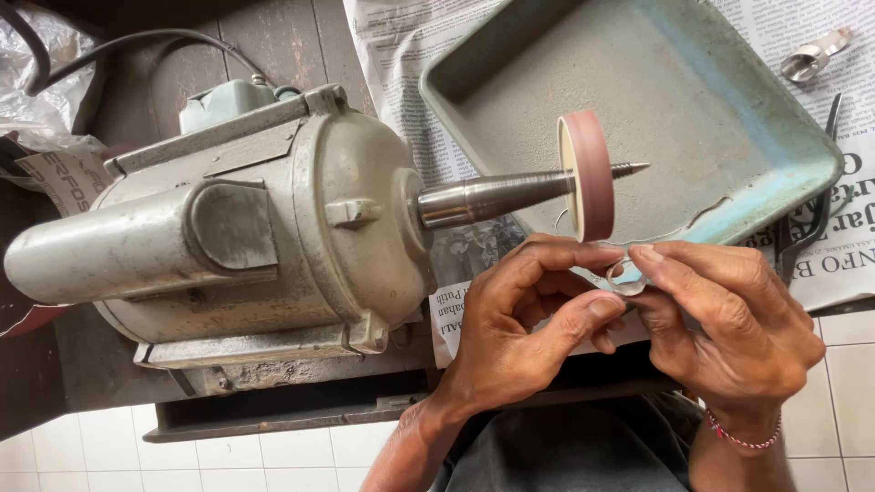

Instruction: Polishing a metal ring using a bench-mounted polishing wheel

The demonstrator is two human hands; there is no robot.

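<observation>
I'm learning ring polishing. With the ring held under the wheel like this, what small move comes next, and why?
Probably raise the ring slightly to touch the pink wheel's lower edge: both hands pinch it just beneath, seemingly not quite in contact.

Ring (pixel 627 276) mostly hidden between fingertips; motor (pixel 210 228) cable and plastic bag (pixel 41 82) cut by frame edge.

Grey motor housing (pixel 228 219) on dark bench (pixel 100 364), black cable (pixel 137 46) behind. Newspaper (pixel 392 55) under dusty green tray (pixel 729 137). Shiny metal scoop (pixel 814 55), perhaps, top right. White floor tiles (pixel 228 460) below.
</observation>
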